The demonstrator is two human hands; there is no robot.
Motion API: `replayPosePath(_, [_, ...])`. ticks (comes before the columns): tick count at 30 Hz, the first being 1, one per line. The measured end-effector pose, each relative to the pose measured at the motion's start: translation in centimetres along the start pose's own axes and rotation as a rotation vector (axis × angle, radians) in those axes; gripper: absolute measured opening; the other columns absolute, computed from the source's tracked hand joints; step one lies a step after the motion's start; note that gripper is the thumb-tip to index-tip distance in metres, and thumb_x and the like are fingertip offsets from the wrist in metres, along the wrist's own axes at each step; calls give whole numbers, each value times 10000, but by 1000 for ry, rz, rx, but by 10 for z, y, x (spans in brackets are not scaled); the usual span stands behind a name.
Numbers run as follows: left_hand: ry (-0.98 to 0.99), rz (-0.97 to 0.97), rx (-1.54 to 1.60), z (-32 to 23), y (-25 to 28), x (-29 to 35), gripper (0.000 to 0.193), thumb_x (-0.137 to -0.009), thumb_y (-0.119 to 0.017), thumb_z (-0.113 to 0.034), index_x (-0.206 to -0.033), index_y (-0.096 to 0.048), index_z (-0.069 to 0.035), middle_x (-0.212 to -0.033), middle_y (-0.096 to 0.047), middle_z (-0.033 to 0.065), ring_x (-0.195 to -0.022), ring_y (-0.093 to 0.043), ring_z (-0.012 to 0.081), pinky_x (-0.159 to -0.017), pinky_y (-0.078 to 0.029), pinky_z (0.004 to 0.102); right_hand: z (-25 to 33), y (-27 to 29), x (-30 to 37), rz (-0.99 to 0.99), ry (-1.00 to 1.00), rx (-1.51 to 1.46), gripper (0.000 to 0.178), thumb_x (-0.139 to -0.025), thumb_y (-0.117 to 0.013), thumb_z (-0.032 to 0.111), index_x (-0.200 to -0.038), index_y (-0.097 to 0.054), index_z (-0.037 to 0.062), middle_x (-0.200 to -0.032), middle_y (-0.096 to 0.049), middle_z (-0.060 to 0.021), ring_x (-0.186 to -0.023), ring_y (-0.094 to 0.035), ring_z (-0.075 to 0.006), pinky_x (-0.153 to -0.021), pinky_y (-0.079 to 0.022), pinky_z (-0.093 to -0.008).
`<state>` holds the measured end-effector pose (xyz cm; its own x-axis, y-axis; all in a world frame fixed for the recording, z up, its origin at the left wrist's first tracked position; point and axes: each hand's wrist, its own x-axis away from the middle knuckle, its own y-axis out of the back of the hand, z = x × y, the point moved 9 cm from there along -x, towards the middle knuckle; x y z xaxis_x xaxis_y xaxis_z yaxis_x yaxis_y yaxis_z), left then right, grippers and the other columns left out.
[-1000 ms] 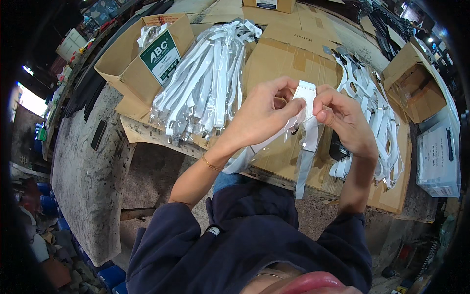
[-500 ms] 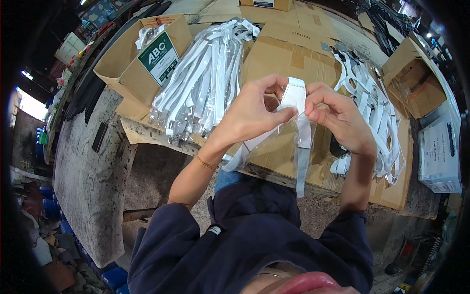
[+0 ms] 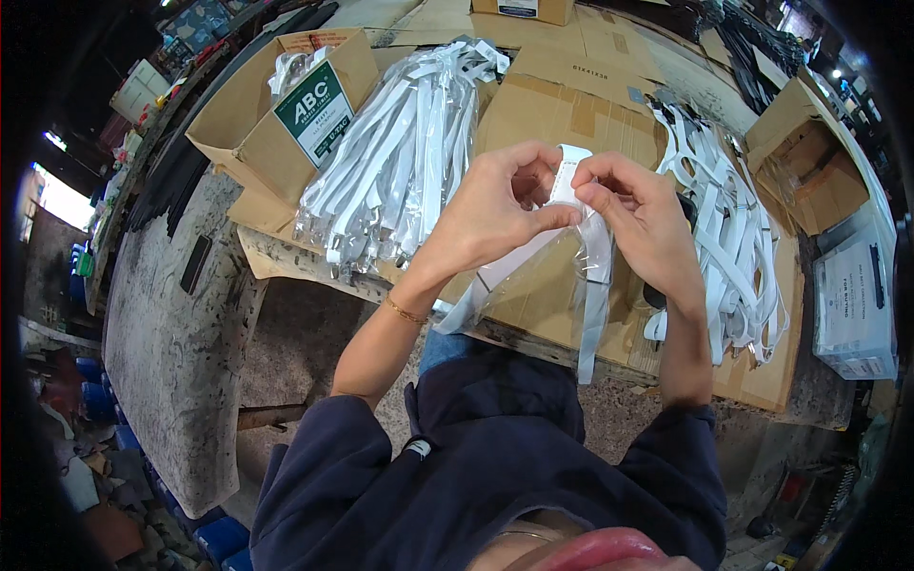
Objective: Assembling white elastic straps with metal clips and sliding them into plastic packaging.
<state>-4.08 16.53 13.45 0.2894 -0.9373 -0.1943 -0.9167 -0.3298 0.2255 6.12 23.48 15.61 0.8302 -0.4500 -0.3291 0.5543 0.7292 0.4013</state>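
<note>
Over the cardboard-covered table I hold a pair of white suspenders [image 3: 591, 271] with a stitched white back patch, partly in a clear plastic bag. My left hand [image 3: 497, 202] pinches the patch's left side between thumb and bent fingers. On its right side, the thumb and fingers of my right hand [image 3: 640, 211] are closed at the patch edge. Two straps with dark sliders hang down toward my lap. To the left lies a pile of bagged white suspenders [image 3: 395, 157]; to the right, beyond my right forearm, is a heap of loose white suspenders [image 3: 728, 243].
An open cardboard box [image 3: 228, 128] with a green-and-white label stands at the left. A dark phone [image 3: 196, 264] lies on the worn side table [image 3: 167, 362]. At the right are another open cardboard box [image 3: 809, 171] and a clear plastic bin [image 3: 850, 309].
My right hand has shifted left and closer to my left hand, with its fingers now over the patch's right part. The patch appears narrower and turned. My left hand keeps its pinch.
</note>
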Motion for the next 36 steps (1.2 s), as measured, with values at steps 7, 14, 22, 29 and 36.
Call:
replayPosePath(7, [-22, 64, 302, 9, -4, -7, 309, -784, -720, -44, -1055, -598, 40, -803, -612, -3, -713, -550, 60, -653, -456, 214, -7, 3, -1, -51, 46, -8, 118, -912, -569, 102, -943, -580, -12, -773, -580, -56, -703, -518, -123, -652, -429, -251])
replayPosePath(14, [28, -1, 200, 13, -3, -10, 268, -795, -698, -65, -1019, -598, 46, -753, -553, -19, -702, -541, 54, -633, -438, 210, -4, 4, 1, -23, 29, -22, 120, -911, -574, 101, -951, -573, -12, -789, -577, -63, -713, -518, -126, -670, -451, -261])
replayPosePath(22, [41, 4, 97, 16, -3, -10, 294, -794, -742, -57, -1038, -599, 22, -818, -634, 30, -758, -612, 87, -672, -489, 222, 0, 0, 0, -20, 72, 6, 174, -910, -569, 83, -1060, -604, 3, -849, -617, -86, -756, -579, -132, -705, -482, -270])
replayPosePath(29, [3, -16, 130, 11, 5, -7, 527, -728, -782, -24, -1151, -467, -31, -709, -629, 23, -696, -598, 88, -638, -467, 226, -5, -6, -6, 73, 74, -183, 311, -883, -577, 9, -1193, -577, 23, -908, -628, -68, -786, -580, -109, -717, -479, -248])
replayPosePath(36, [-42, -39, 413, 14, 6, 1, 717, -730, -785, -49, -1320, -378, -54, -832, -627, 44, -775, -577, 82, -709, -460, 224, -1, 1, -5, -23, 134, -177, 301, -874, -593, -22, -1162, -519, 25, -900, -597, -20, -823, -563, -66, -704, -466, -230])
